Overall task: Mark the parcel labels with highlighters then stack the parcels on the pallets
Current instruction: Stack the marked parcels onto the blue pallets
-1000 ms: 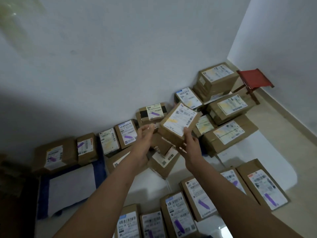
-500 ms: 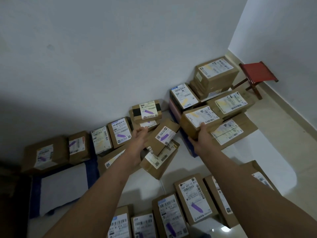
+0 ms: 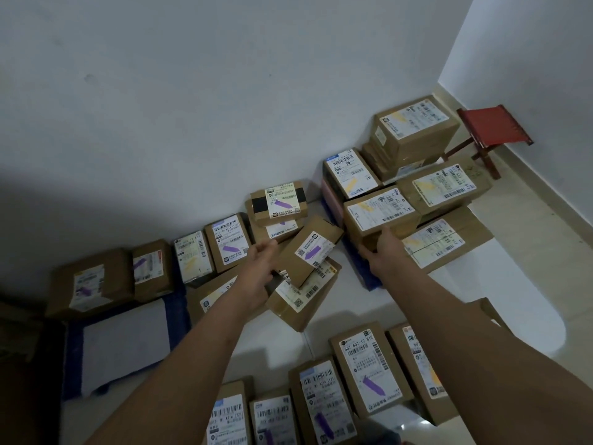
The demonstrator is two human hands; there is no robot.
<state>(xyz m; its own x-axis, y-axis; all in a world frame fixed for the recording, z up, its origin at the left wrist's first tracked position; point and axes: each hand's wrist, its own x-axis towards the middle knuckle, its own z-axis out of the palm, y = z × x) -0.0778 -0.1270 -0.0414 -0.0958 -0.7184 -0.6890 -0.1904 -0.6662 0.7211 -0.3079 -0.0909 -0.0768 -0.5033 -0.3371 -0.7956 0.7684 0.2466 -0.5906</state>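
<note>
Cardboard parcel [image 3: 382,216] against right hand [image 3: 383,252], perhaps gripped.

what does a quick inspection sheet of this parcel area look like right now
surface: pale tiled floor; a blue pallet edge shows under the right stack.
job's things: brown cardboard parcels with white labels; yellow-marked parcel being set on the right stack, purple-marked parcel lying tilted on the middle pile. No highlighter seen.
clutter: white sheet on a blue pallet at left.
grippers: left hand holds the purple-marked parcel's end; right hand touches the yellow-marked parcel's near side, fingers partly hidden.
cables: nothing seen.
surroundings: white walls; small red wooden stool in the corner.
</note>
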